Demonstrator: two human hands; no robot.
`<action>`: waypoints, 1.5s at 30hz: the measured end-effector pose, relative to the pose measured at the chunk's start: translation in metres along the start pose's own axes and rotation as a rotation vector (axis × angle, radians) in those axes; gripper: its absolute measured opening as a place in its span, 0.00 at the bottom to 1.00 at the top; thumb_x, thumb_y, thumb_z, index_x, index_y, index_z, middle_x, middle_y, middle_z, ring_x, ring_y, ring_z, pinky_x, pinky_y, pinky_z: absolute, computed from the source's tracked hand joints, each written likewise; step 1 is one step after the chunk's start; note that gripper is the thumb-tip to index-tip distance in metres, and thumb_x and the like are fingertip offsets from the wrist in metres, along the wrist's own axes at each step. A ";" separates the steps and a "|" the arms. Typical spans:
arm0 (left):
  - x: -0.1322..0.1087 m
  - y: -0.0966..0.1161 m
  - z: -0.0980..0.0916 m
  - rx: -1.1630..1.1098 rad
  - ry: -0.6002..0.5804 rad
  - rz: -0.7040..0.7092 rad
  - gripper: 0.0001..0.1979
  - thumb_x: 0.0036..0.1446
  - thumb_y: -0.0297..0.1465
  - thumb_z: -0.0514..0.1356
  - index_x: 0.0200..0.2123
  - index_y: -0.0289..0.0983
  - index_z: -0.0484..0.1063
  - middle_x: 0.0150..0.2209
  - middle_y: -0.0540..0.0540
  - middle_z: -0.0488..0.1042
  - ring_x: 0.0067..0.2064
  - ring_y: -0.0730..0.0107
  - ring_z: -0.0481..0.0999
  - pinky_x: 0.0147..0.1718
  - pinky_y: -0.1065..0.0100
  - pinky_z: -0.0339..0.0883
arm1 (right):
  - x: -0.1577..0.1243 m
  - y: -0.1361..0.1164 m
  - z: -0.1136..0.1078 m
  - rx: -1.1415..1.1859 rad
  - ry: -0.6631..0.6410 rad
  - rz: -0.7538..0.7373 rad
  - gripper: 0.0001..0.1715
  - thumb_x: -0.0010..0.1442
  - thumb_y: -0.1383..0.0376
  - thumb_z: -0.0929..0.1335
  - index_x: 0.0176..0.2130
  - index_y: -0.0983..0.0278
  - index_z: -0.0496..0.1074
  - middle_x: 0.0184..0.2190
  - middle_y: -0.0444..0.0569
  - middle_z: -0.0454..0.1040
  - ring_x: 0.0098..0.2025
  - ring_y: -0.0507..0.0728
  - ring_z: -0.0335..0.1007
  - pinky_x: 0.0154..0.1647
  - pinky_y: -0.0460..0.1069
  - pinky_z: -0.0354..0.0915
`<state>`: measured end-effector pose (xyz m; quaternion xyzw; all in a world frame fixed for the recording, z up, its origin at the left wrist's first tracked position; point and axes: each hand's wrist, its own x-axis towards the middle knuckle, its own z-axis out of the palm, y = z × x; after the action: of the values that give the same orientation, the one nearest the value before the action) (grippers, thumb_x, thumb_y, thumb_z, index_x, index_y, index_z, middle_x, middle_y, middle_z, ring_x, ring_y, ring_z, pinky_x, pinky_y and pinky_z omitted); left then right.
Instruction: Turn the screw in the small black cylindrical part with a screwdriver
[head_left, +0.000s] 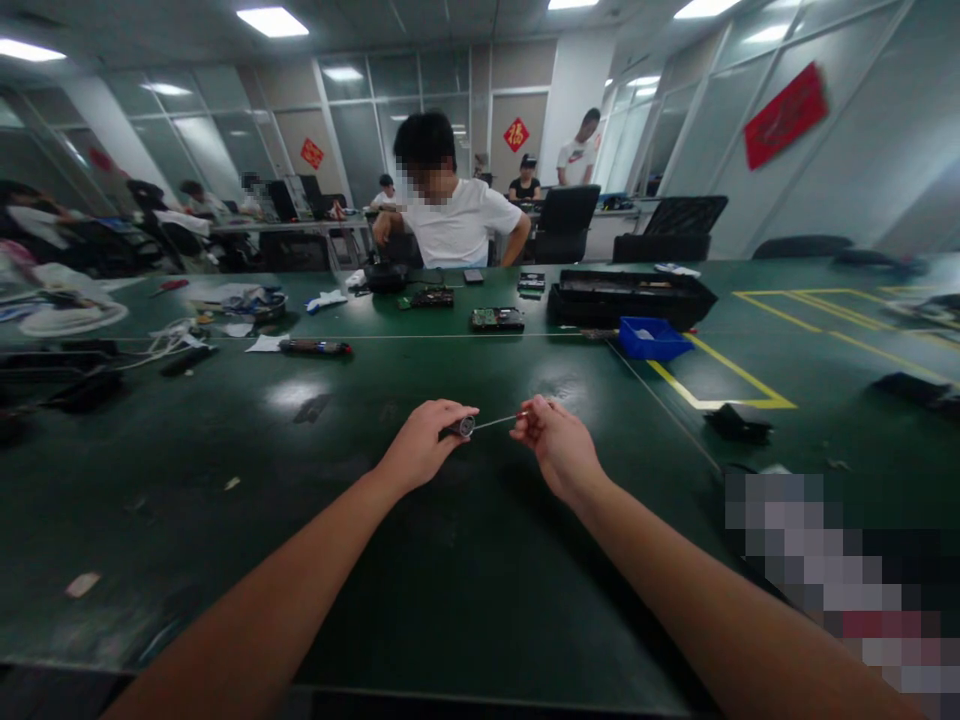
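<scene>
Over the middle of the green table (375, 600), my left hand (426, 446) grips a small dark cylindrical part (466, 426) between thumb and fingers, its round end facing right. My right hand (556, 440) is closed on the red handle of a thin screwdriver (499, 421). The metal shaft points left, and its tip is at the round end of the part. Whether the tip sits inside it is too small to tell.
A blue bin (651, 338) and a long black housing (630, 298) lie beyond my right hand. Circuit boards (497, 318) are farther back. A dark tool (315, 347) and cables (169, 340) lie left. A person (465, 215) sits opposite.
</scene>
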<state>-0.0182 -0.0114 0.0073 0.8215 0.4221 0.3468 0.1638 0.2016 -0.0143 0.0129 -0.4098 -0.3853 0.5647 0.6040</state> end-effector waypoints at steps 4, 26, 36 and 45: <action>0.000 -0.003 0.001 0.022 -0.039 -0.083 0.21 0.60 0.27 0.64 0.56 0.44 0.73 0.52 0.46 0.75 0.54 0.61 0.71 0.57 0.56 0.63 | 0.001 -0.001 -0.003 -0.134 0.086 -0.068 0.15 0.58 0.52 0.71 0.33 0.61 0.73 0.28 0.45 0.73 0.29 0.53 0.69 0.32 0.50 0.70; -0.002 0.005 0.005 0.004 -0.151 -0.099 0.20 0.60 0.28 0.63 0.56 0.42 0.73 0.50 0.44 0.74 0.53 0.58 0.70 0.55 0.56 0.63 | -0.016 -0.020 0.002 -0.951 0.008 -0.498 0.13 0.69 0.57 0.61 0.36 0.60 0.68 0.28 0.47 0.75 0.31 0.58 0.72 0.33 0.51 0.61; 0.004 0.000 -0.001 -0.598 0.277 -0.404 0.20 0.64 0.36 0.57 0.58 0.40 0.63 0.47 0.43 0.73 0.42 0.66 0.75 0.43 0.64 0.69 | -0.016 -0.021 0.000 -0.938 0.021 -0.493 0.14 0.70 0.56 0.61 0.37 0.60 0.69 0.29 0.47 0.76 0.31 0.57 0.72 0.33 0.51 0.62; -0.001 0.046 -0.032 -0.347 -0.024 -0.424 0.15 0.62 0.44 0.58 0.43 0.38 0.72 0.28 0.49 0.72 0.28 0.69 0.70 0.28 0.68 0.64 | -0.019 -0.021 0.002 -0.904 -0.003 -0.497 0.14 0.70 0.56 0.61 0.37 0.60 0.70 0.29 0.47 0.76 0.31 0.57 0.73 0.33 0.51 0.62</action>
<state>-0.0145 -0.0400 0.0548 0.6786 0.5170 0.3619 0.3759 0.2068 -0.0337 0.0332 -0.5250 -0.6776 0.1816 0.4819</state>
